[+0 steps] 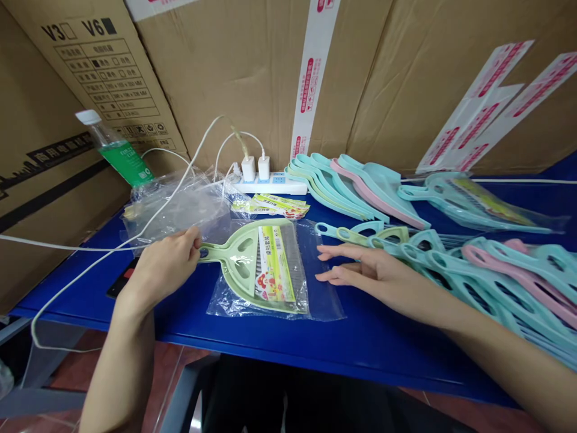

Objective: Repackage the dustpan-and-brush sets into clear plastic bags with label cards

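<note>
A green dustpan and brush set [243, 264] lies in a clear plastic bag [327, 297] on the blue table, its handle pointing left. A yellow-green label card [276, 264] rests over the bristles inside the bag. At the handle's end my left hand [169, 261] is closed, fingers curled round the tip. My right hand [360, 267] hovers by the bag's right edge with fingers apart and nothing held; whether a fingertip touches the plastic I cannot tell.
Nested dustpans [360, 183] and a heap of brushes [473, 264] lie to the right, near a bagged set [478, 201]. Behind are label cards [273, 205], a power strip [288, 185], plastic bags [180, 204], a bottle [119, 153] and cartons [247, 66]. A white cable [166, 207] crosses the left.
</note>
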`<state>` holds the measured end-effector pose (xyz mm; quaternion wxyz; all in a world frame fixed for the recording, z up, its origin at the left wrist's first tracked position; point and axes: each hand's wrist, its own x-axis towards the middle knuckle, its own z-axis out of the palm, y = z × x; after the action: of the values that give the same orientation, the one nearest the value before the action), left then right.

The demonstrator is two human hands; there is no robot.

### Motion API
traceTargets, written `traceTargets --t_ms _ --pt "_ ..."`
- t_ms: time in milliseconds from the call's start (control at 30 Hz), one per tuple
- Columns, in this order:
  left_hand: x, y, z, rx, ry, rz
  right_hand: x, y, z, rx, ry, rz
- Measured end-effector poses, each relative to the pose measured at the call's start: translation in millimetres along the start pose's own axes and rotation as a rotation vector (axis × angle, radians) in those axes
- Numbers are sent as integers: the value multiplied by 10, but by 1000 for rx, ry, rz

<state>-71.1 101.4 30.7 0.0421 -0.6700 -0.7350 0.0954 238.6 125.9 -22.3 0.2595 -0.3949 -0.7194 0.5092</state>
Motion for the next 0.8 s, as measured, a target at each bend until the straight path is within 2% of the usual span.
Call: traceTargets --t_ms 200,300,567,700,800 --pt "-14 78 -8 67 7 -18 34 15 90 -593 189 -384" --pt "-17 97 -14 66 -9 -30 66 55 129 -799 191 -515" --pt "3 133 12 71 12 -79 51 128 130 -993 88 -450" --pt "17 145 47 112 100 -82 27 126 126 -1055 76 -488" --pt "21 126 82 38 222 -61 1 79 143 -1073 90 -555"
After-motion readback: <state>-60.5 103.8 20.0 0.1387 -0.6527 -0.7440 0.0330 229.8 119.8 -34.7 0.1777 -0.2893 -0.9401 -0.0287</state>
